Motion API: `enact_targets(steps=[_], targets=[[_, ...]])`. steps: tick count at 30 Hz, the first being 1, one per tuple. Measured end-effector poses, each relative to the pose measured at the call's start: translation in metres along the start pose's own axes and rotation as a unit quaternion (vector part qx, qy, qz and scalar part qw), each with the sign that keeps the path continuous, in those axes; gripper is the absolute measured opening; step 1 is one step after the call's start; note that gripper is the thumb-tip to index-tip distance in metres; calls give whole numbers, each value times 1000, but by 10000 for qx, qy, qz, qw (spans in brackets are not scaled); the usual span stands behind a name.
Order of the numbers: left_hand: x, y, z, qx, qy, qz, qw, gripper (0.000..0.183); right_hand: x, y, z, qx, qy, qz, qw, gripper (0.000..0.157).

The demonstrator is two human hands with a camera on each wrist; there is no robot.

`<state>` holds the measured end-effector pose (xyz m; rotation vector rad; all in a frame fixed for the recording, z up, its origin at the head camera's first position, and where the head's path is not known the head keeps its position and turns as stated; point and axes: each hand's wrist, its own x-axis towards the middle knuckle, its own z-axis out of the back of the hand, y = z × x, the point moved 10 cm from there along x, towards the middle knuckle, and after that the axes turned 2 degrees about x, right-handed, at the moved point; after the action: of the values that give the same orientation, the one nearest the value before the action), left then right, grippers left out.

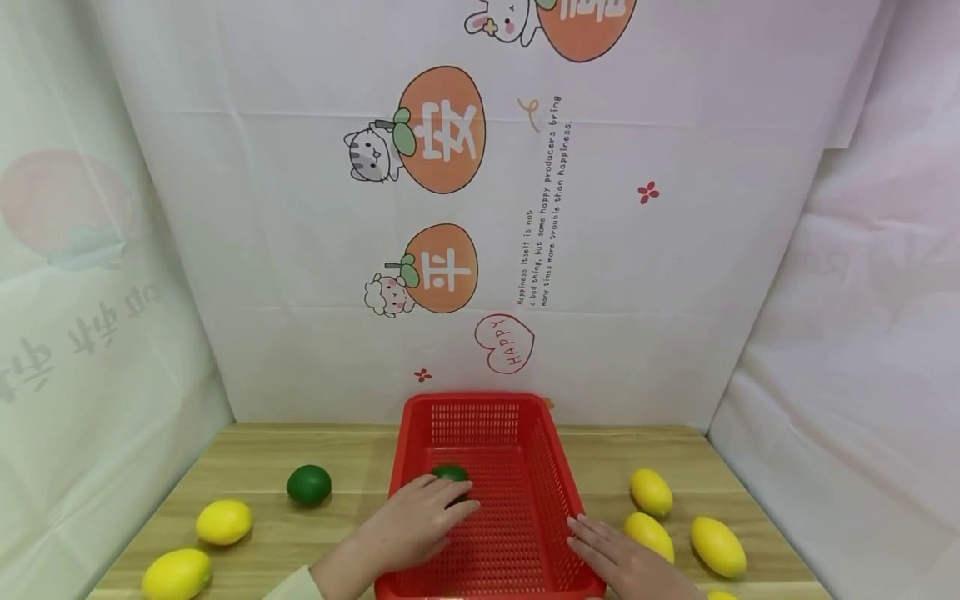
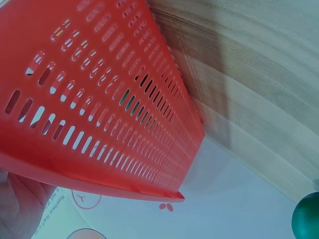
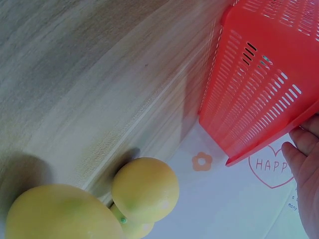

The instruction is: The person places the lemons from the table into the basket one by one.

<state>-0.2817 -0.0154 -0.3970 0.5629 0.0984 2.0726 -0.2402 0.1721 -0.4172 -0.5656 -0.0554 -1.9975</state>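
A red slotted plastic basket stands on the wooden table. In the head view my left hand reaches over its left rim, with loosely extended fingers above a green lime low in the basket. Those fingers partly cover the lime. A bit of green shows through the basket wall in the left wrist view, where part of my left hand appears at the lower left corner. My right hand rests its fairly straight fingers on the right rim; the right wrist view shows its fingers right at that rim.
Left of the basket lie another green lime and two yellow lemons, one farther back and one nearer. Several lemons lie to the right. A white printed cloth stands behind the table, with white cloth on both sides.
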Motion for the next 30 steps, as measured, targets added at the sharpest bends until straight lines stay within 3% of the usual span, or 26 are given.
enact_targets(steps=[15, 30], targets=[[-9, 3, 11, -4, -9, 139, 9999, 61, 1, 2, 3, 15, -116, 129, 9998, 59], [-22, 8, 25, 140, -504, 91, 9986, 61, 1, 1, 2, -8, -37, 83, 10000, 60]])
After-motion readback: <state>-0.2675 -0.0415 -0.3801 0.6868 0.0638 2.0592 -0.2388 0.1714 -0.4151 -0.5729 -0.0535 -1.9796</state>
